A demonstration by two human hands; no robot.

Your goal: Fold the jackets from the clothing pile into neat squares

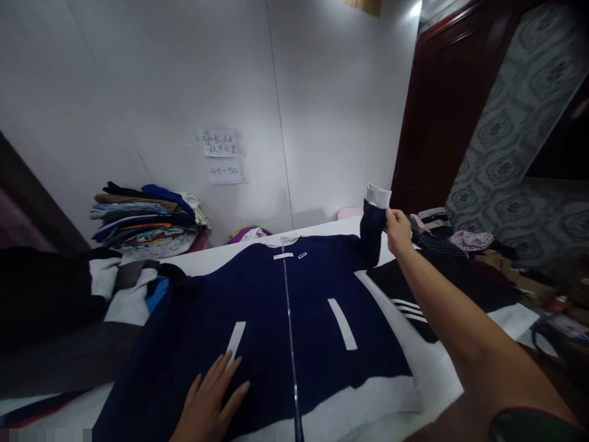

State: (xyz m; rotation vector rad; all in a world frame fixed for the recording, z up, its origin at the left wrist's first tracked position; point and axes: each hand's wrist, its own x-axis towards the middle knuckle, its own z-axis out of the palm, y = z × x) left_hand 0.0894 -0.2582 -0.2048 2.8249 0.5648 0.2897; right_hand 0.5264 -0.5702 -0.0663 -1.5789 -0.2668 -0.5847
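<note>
A navy zip-up jacket (pixel 317 344) with white collar, hem and pocket trims lies front side up on a white table (pixel 432 368). Its zipper is closed down the middle. My right hand (pixel 398 231) pinches the end of one sleeve near the white cuff (pixel 378 196) and holds it raised above the table at the right. Fingers spread, my left hand (pixel 214 393) rests on the jacket's lower left front, by the white pocket trim. The other sleeve's end is not visible.
A stack of folded clothes (pixel 147 224) stands at the back left by the wall. Dark and grey garments (pixel 59 344) are piled at the left. A black garment with white stripes (pixel 442 288) lies at the right. Two handwritten paper notes (pixel 225 150) hang on the wall.
</note>
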